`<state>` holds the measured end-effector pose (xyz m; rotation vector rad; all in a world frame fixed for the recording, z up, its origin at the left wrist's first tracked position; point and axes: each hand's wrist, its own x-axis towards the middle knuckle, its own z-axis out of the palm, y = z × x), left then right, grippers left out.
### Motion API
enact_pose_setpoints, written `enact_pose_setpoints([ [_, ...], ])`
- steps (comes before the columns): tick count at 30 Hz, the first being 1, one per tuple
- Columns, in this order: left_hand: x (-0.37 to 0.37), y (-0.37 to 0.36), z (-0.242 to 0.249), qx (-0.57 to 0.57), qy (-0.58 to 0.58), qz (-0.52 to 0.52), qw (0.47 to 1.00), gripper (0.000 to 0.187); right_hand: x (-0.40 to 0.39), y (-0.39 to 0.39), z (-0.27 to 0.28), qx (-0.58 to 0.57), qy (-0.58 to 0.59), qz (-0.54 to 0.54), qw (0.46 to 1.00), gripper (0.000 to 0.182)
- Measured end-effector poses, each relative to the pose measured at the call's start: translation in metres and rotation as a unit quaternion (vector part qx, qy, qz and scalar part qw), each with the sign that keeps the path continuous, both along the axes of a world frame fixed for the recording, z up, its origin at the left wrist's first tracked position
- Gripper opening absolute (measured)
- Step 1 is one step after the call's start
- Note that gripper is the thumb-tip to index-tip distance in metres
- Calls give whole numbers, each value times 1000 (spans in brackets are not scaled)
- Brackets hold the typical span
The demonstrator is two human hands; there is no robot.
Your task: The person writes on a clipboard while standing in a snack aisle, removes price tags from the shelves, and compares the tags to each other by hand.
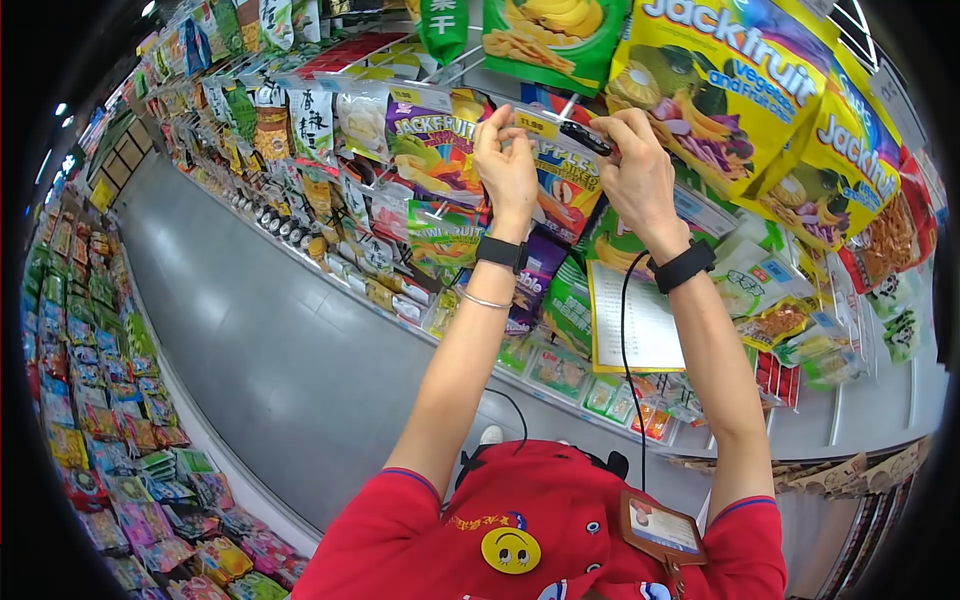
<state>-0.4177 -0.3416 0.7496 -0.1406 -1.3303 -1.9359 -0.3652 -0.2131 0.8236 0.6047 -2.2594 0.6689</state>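
My left hand [507,170] is raised to the shelf, its fingers pinched at the left end of a yellow price tag [537,126] on a hook's front. My right hand [638,172] is closed around a short black pen-like object [584,138], whose tip points left toward the tag. Just behind my hands hangs a bag of apple chips [567,190], partly covered by them. To the left is a purple jackfruit bag [436,145]. Below my right wrist is a printed sheet with a yellow border [640,322]; what supports it is hidden.
Large yellow jackfruit bags [722,85] jut out at the upper right, close to my right hand. A green banana chip bag [548,40] hangs above. Black cables run by my arms. Across the grey aisle floor [270,290], a low shelf holds colourful packets [150,525].
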Motion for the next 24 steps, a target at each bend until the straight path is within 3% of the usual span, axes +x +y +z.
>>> enact_pose_setpoints([
  [2, 0, -3, -1, -16, 37, -18, 999, 27, -4, -3, -4, 32, 21, -51, 998, 28],
  [11, 2, -8, -12, 52, 62, -82, 993, 14, 7, -4, -27, 76, 72, -57, 993, 43],
  [13, 0, -8, -7, 54, 37, -77, 995, 7, 7, -5, -30, 67, 72, -62, 993, 43],
  [24, -8, -9, -5, 113, 27, -126, 985, 9, 9, -12, -42, 24, 89, -73, 993, 42],
])
